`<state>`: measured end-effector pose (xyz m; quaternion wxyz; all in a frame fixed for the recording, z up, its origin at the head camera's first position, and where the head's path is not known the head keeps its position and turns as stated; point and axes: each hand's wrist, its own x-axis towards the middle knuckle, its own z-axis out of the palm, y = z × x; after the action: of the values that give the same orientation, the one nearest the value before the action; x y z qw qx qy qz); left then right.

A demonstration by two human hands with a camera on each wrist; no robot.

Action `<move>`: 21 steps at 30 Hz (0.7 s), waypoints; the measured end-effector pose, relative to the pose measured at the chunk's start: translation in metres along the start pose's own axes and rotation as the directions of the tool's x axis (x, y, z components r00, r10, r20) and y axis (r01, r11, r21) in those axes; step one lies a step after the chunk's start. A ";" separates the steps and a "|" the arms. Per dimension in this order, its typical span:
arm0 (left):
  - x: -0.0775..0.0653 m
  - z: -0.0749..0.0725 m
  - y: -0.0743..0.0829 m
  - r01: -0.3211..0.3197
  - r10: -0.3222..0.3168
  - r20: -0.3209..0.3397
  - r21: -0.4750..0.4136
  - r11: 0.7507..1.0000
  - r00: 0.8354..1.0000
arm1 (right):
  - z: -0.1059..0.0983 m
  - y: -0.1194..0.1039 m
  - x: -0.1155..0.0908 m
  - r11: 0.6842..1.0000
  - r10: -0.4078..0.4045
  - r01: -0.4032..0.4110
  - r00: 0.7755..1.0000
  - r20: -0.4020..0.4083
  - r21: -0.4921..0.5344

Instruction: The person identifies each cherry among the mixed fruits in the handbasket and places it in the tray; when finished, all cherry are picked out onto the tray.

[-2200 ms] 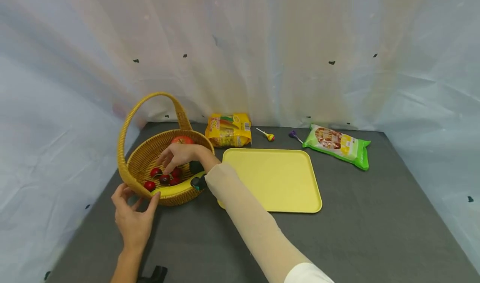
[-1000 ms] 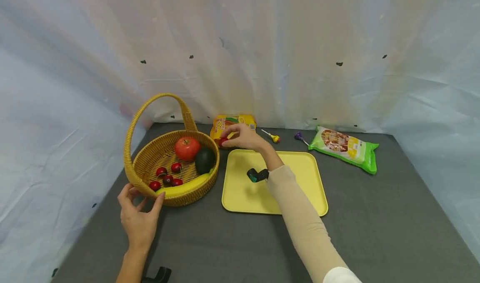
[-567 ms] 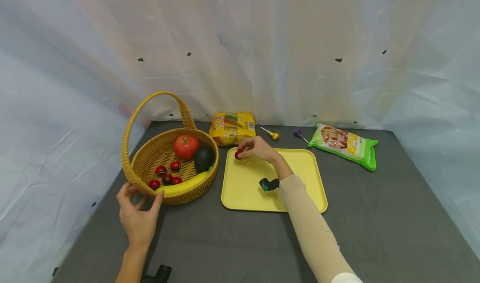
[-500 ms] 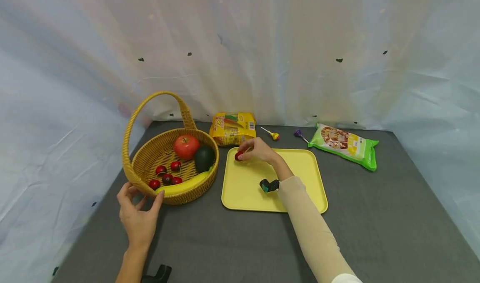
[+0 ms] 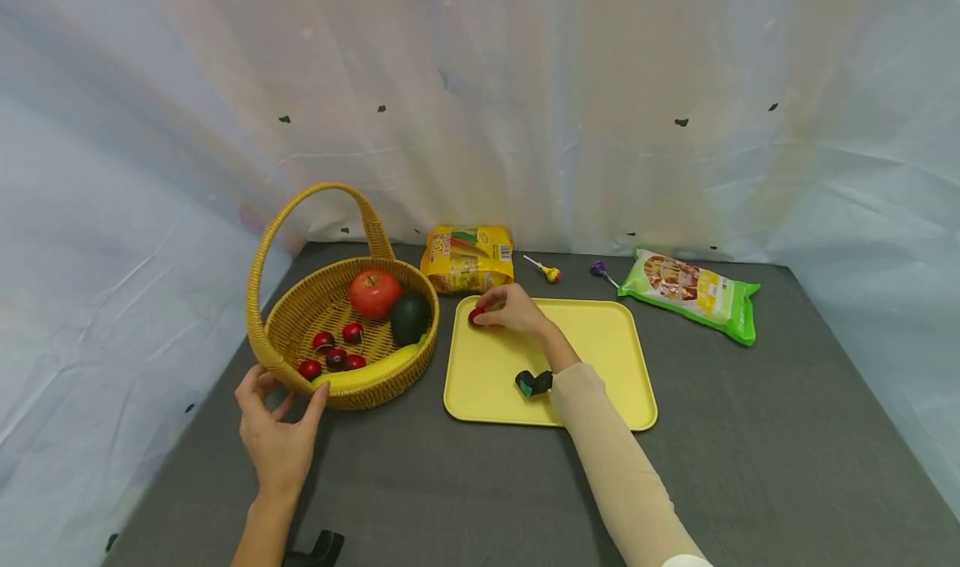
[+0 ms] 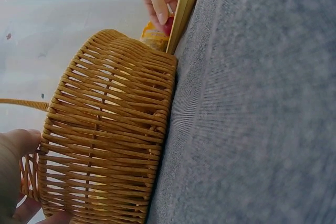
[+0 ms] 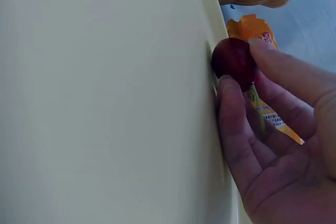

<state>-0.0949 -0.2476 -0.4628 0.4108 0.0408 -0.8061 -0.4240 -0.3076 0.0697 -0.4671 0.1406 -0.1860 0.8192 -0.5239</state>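
Note:
Over the far left corner of the yellow tray (image 5: 555, 383), my right hand (image 5: 512, 310) pinches a dark red cherry (image 7: 234, 62) between thumb and fingers. Its green stem hangs beside the fingers in the right wrist view, and the fruit is right at the tray's surface. My left hand (image 5: 276, 434) grips the near left rim of the wicker basket (image 5: 300, 308), thumb on the rim by the handle's foot. In the basket lie a red apple (image 5: 375, 294), a dark green avocado (image 5: 410, 319), a banana (image 5: 371, 373) and several cherries (image 5: 336, 358).
Behind the tray lie a yellow snack bag (image 5: 468, 258), a yellow lollipop (image 5: 551, 274) and a purple lollipop (image 5: 598, 268). A green and white packet (image 5: 690, 292) is at the back right. White sheeting (image 5: 540, 133) hangs behind the grey table (image 5: 765, 434).
My right hand has come out of the basket with a cherry and moved right, then lowered it to the tray's far left corner. The left hand keeps its hold on the basket rim.

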 end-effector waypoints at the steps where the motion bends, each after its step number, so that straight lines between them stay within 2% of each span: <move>1: 0.000 0.000 0.000 -0.003 0.003 0.004 -0.003 1.000 1.000 | -0.001 0.000 0.000 1.000 0.001 -0.001 1.000 0.009 0.008; 4: 0.000 -0.001 -0.001 -0.011 0.011 0.009 -0.009 1.000 1.000 | -0.005 -0.001 -0.001 1.000 0.014 -0.015 0.999 0.045 0.023; 7: -0.001 -0.001 -0.002 -0.013 0.013 0.007 -0.003 1.000 1.000 | -0.014 -0.008 -0.003 1.000 0.010 -0.009 0.998 0.066 -0.012; 10: -0.001 -0.001 -0.002 -0.013 0.013 0.005 0.006 1.000 1.000 | -0.022 -0.023 -0.003 0.997 -0.055 0.058 0.997 0.056 -0.059; 13: -0.001 -0.001 -0.001 -0.009 0.009 0.007 0.009 1.000 1.000 | -0.021 -0.049 0.001 0.987 -0.148 0.151 0.987 0.056 -0.053; 17: -0.001 0.000 0.001 0.000 0.000 -0.005 0.001 1.000 1.000 | -0.002 -0.092 0.015 0.970 -0.241 0.240 0.960 0.141 0.022; 21: -0.001 0.001 0.001 0.003 -0.003 -0.016 -0.004 1.000 1.000 | 0.030 -0.132 0.034 0.960 -0.277 0.274 0.909 0.312 0.054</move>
<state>-0.0948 -0.2463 -0.4628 0.4164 0.0447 -0.8020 -0.4260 -0.3042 -0.0196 -0.3603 0.1955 -0.3805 0.7493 -0.5055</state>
